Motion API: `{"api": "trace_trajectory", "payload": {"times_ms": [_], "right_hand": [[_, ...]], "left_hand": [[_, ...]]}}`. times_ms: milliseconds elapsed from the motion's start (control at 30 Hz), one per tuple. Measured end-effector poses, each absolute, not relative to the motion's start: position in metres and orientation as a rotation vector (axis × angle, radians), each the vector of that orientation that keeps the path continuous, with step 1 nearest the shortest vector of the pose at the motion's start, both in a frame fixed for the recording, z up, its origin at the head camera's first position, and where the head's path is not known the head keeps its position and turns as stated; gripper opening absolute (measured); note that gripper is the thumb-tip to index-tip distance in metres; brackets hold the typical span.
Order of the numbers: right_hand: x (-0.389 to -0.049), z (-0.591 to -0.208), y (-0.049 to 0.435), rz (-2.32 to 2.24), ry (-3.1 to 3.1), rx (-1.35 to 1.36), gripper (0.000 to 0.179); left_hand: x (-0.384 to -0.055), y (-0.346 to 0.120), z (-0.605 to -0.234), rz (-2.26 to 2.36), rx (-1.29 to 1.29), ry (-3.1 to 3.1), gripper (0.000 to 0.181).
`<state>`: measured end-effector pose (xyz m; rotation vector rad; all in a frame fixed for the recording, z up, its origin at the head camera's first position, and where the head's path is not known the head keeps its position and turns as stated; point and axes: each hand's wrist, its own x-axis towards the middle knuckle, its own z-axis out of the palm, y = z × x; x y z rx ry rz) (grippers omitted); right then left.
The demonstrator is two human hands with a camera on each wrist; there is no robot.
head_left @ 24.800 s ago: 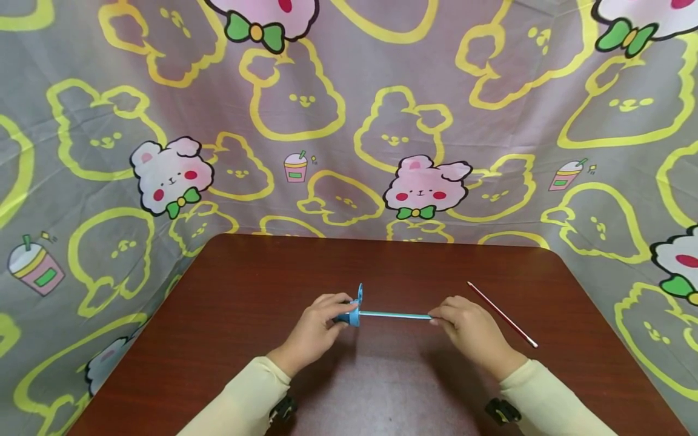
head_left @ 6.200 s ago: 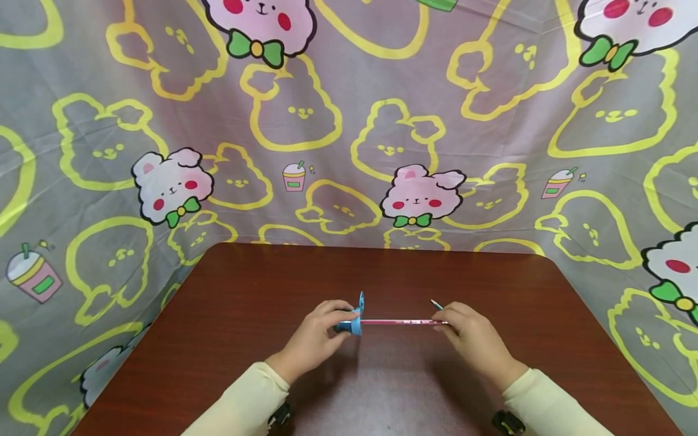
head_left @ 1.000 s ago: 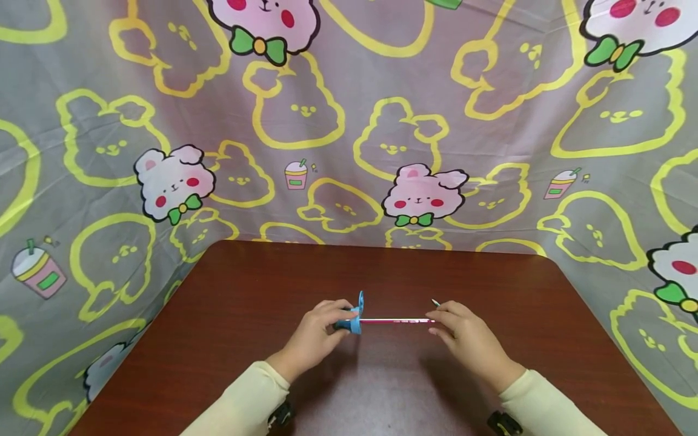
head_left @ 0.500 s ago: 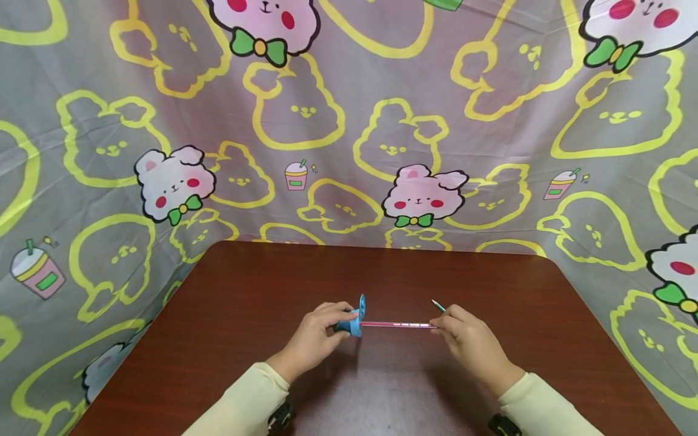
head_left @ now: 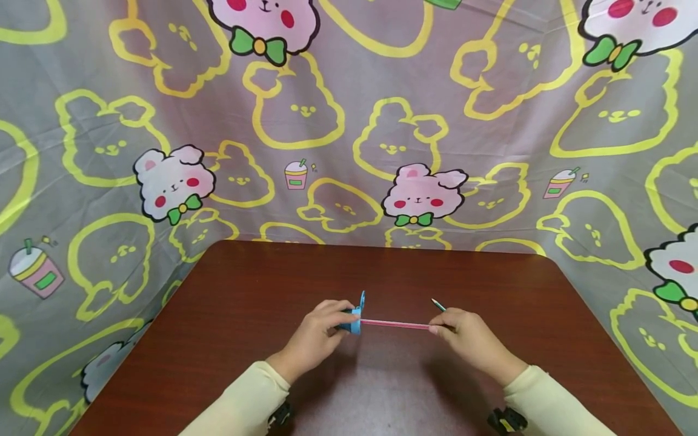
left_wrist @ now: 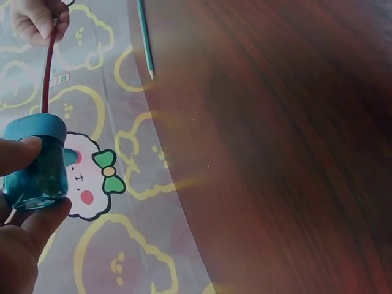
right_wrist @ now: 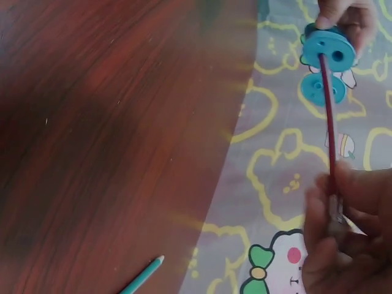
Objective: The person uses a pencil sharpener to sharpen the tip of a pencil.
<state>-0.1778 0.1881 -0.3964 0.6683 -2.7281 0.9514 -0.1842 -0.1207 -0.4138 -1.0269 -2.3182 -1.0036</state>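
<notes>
My left hand (head_left: 316, 330) grips a blue pencil sharpener (head_left: 355, 326) on its side above the table, thumb and fingers round its clear container (left_wrist: 38, 174). The sharpener's round lid (right_wrist: 312, 92) is flipped away, showing a face with two holes of different size. A red pencil (head_left: 395, 324) has one end in the smaller hole and runs level to the right. My right hand (head_left: 471, 339) pinches the pencil's other end between thumb and fingers. The tip inside the sharpener is hidden.
A teal pencil (right_wrist: 144, 275) lies on the brown table (head_left: 272, 272), just beyond my right hand, its sharpened tip pointing away to the left. A grey cartoon-patterned cloth (head_left: 327, 91) hangs around the table's back and sides.
Earlier the teal pencil was in the sharpener and the red one lay on the table; these are now swapped. Over the last second my right fingers turn and regrip the red pencil's end.
</notes>
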Motion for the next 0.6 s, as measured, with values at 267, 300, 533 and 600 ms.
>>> {"api": "trace_trajectory", "payload": {"times_ms": [267, 300, 533, 600], "right_hand": [[-0.180, -0.403, 0.184, 0.760, -2.365, 0.720, 0.033], [-0.181, -0.404, 0.184, 0.748, -2.324, 0.745, 0.034], [-0.185, -0.408, 0.187, 0.680, -2.091, 0.916, 0.011], [-0.184, -0.409, 0.186, 0.689, -2.108, 0.914, 0.011]], "left_hand": [[-0.185, -0.123, -0.409, -1.164, -0.925, -2.357, 0.040], [-0.185, -0.123, -0.409, -1.173, -0.918, -2.358, 0.040], [-0.184, -0.123, -0.408, -1.227, -0.885, -2.402, 0.039], [-0.184, -0.123, -0.409, -1.212, -0.892, -2.403, 0.039]]}}
